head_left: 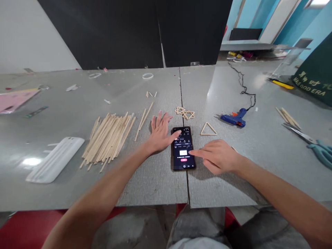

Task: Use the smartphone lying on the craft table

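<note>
While lying flat on worktop:
Phone: displaying lit screen.
Left hand: resting open, thumb touching phone, gripping nothing.
Right hand: pointing forefinger onto screen, holding nothing.

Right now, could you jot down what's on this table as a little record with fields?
Left hand: left hand flat on the grey table, thumb at the smartphone's top corner
Right hand: right hand, index fingertip on the lit screen
Left of hands: pile of wooden sticks; white plastic pack
Beyond phone: two stick stars; stick triangle
Right side: blue glue gun with black cord; scissors
</note>
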`<state>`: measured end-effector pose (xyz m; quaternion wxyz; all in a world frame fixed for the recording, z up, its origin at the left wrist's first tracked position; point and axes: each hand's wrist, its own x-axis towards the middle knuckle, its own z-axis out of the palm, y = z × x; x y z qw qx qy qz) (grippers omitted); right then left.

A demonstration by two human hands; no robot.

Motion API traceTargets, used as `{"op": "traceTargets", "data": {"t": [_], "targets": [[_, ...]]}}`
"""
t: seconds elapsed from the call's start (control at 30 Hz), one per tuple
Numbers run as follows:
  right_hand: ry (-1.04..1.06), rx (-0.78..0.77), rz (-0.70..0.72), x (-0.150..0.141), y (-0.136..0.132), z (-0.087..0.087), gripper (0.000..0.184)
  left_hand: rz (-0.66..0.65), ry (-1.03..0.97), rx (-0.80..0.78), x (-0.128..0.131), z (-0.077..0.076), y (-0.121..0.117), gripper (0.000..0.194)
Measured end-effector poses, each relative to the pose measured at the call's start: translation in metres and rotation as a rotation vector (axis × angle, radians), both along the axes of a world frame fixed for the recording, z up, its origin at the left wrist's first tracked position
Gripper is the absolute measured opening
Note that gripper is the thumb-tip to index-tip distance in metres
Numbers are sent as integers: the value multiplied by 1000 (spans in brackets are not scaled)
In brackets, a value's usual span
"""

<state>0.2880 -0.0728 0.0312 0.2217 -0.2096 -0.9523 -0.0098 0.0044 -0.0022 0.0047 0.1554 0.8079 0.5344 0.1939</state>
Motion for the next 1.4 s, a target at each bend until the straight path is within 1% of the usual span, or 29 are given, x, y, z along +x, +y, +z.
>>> {"op": "traceTargets", "data": {"t": [0.13,0.37,0.47,0.57,0.67,0.8,1.0,1.4], "targets": [[0,-23,13,1,1,-3,41,-3,-22,-19,0,2,-1,69],[-37,-127,74,-1,0,-2,43,-3,-33,-10,-1,2,0,70],[-48,-155,111,-4,-3,-4,44,-5,-41,-8,-1,0,0,70],[-74,-156,143,-7,-4,-7,45,0,-41,-14,-1,0,0,72],[-72,-151,144,-8,-4,-8,44,2,-39,-29,0,2,0,73],[-49,-139,152,-6,-3,-7,47,4,-46,-44,0,5,-1,71],[-83,-162,156,-6,-3,-6,49,3,-50,-38,0,5,-2,68],[-76,-162,214,-9,-7,-6,45,-1,-60,-44,0,5,-2,68]]}}
